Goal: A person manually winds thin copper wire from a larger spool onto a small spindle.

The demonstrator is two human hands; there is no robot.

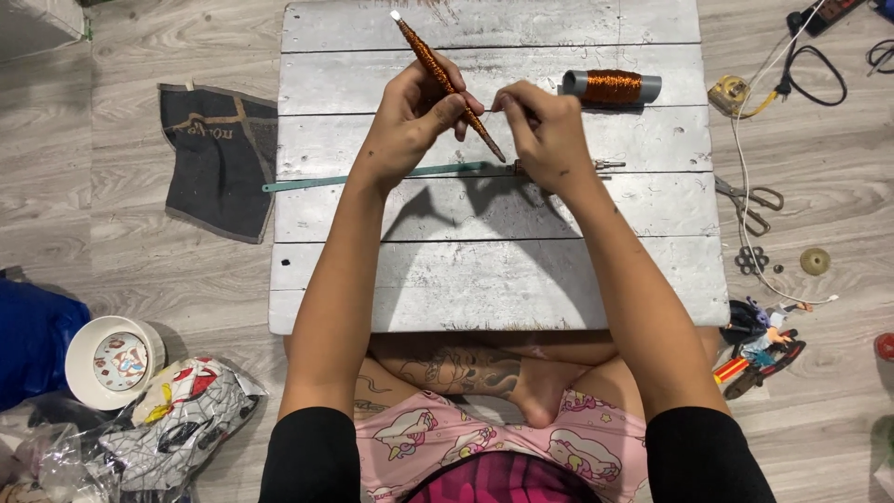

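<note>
The left hand (410,116) pinches a long rod wound in orange copper wire (447,84), tilted above the far half of the grey painted plank board (484,279). The right hand (545,130) has its fingertips pressed together beside the rod's lower tip; whether they grip wire is unclear. A grey spool of copper wire (612,87) lies near the board's far right corner.

A whitewashed plank board (494,270) is lying flat on the grey wood floor (140,242), under both hands. A spool of copper wire (612,87) is resting on the board just beyond the right hand (545,135), and a thin green strip (372,177) is lying across it below the left hand (414,116). On the floor, a dark cloth (222,158) is lying left of the left hand, scissors (750,200) right of the right hand.
</note>
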